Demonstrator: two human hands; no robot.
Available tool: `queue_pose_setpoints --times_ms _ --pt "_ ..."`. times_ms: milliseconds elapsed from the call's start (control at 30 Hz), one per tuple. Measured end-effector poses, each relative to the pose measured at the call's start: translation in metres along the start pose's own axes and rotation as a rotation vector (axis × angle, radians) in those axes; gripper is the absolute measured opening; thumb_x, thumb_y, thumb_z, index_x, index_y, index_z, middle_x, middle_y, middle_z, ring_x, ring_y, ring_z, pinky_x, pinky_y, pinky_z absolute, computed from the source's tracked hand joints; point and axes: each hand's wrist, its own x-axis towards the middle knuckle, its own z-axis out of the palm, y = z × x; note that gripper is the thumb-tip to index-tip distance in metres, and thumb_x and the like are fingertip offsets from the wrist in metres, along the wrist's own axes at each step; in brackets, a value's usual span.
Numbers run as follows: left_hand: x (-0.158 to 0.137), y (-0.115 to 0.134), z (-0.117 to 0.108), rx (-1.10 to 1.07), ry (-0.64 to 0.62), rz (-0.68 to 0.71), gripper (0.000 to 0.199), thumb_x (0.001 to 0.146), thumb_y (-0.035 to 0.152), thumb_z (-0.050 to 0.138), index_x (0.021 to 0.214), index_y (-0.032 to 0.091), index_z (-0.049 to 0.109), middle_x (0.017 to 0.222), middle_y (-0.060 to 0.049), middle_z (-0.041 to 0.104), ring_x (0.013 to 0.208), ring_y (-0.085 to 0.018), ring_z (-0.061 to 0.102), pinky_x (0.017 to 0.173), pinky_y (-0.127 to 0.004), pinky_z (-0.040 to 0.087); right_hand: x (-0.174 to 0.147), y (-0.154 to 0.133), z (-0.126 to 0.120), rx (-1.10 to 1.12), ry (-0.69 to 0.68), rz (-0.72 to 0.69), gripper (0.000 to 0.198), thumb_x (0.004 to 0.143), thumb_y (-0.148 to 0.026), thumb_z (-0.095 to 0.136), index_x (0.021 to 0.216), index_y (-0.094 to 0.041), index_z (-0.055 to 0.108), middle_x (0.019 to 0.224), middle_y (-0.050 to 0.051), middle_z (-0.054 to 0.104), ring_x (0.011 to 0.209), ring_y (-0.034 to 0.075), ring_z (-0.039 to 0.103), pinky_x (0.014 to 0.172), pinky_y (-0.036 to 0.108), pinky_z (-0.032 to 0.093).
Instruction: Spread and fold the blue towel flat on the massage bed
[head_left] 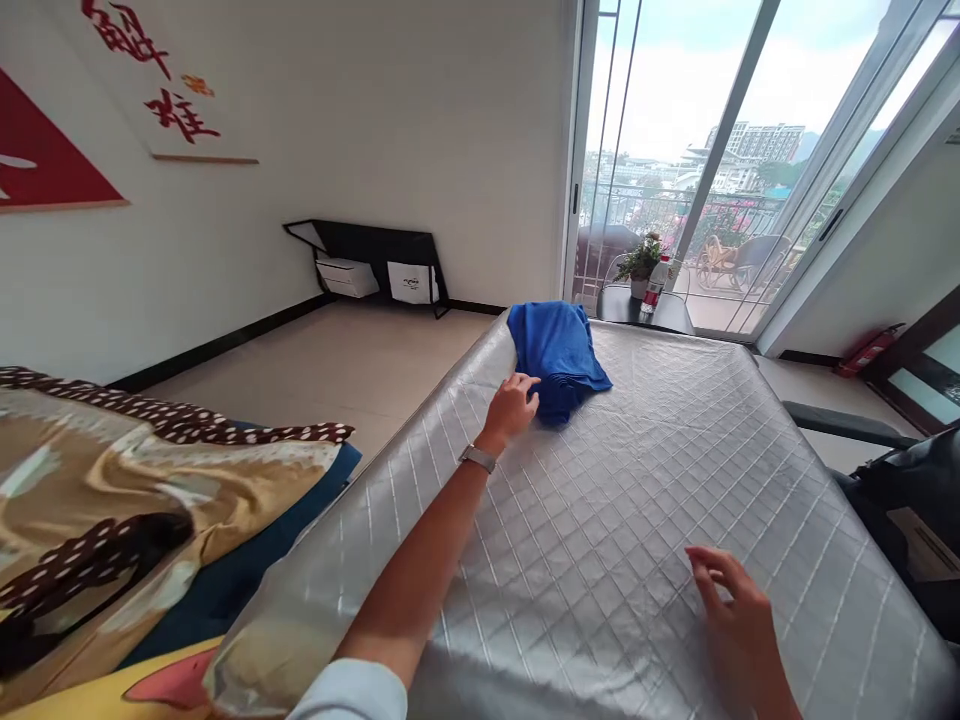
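On one quilted silver cover [637, 480] lies one blue cloth [556, 345]; two hands [512, 404] [739, 610], both unclenched, left nearer.

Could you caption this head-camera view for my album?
Left hand beside a blue cloth on a silver quilted cover, right hand nearer the camera.
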Motion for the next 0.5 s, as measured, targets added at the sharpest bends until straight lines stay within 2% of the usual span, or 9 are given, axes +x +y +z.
queue_pose_setpoints --times_ms 100,200,300,367,433,500 --pt "0.012 -0.026 0.043 0.035 -0.062 -0.055 0.026 0.085 0.012 0.06 0.105 0.021 0.074 0.112 -0.009 0.071 0.105 -0.023 0.066 0.096 -0.035 0.05 -0.003 0.024 0.01 0.006 -0.077 0.014 0.033 0.091 -0.054 0.059 0.101 -0.027 0.074 0.106 0.006 0.07 0.077 0.016 0.066 0.043 0.02 0.05" --pt "0.014 -0.044 0.056 0.039 -0.068 -0.091 0.017 0.087 0.016 0.06 0.093 0.021 0.074 0.1 -0.008 0.074 0.097 -0.023 0.068 0.089 -0.033 0.052 -0.003 0.033 0.01 0.007 -0.101 -0.014 0.028 0.091 -0.051 0.06 0.101 -0.029 0.074 0.101 0.005 0.07 0.076 0.016 0.067 0.044 0.019 0.051" --pt "0.023 -0.052 0.045 -0.003 -0.031 -0.098 0.01 0.087 0.023 0.064 0.084 0.023 0.073 0.091 -0.005 0.076 0.088 -0.022 0.07 0.082 -0.03 0.052 -0.001 0.03 0.01 -0.02 -0.111 -0.072 0.024 0.092 -0.048 0.06 0.099 -0.03 0.075 0.098 0.004 0.072 0.076 0.015 0.069 0.047 0.017 0.053" --pt "0.035 -0.05 0.029 -0.042 0.036 -0.113 0.01 0.088 0.028 0.064 0.083 0.022 0.071 0.086 -0.004 0.075 0.08 -0.02 0.069 0.076 -0.029 0.052 0.0 0.027 0.01 -0.042 -0.107 -0.117 0.023 0.093 -0.046 0.059 0.098 -0.031 0.075 0.097 0.003 0.073 0.077 0.015 0.07 0.057 0.019 0.057" --pt "0.048 -0.04 0.007 -0.069 0.155 -0.151 0.015 0.091 0.032 0.06 0.089 0.02 0.069 0.084 -0.005 0.074 0.075 -0.019 0.068 0.073 -0.028 0.052 0.0 0.025 0.009 -0.05 -0.091 -0.143 0.024 0.093 -0.046 0.058 0.097 -0.031 0.076 0.095 0.003 0.074 0.078 0.016 0.071 0.068 0.023 0.06" --pt "0.056 -0.017 -0.019 -0.088 0.301 -0.191 0.022 0.097 0.036 0.052 0.098 0.018 0.065 0.086 -0.006 0.072 0.076 -0.018 0.067 0.073 -0.029 0.051 0.0 0.024 0.008 -0.036 -0.081 -0.14 0.027 0.093 -0.048 0.057 0.095 -0.03 0.076 0.092 0.003 0.074 0.076 0.017 0.071 0.072 0.025 0.06"
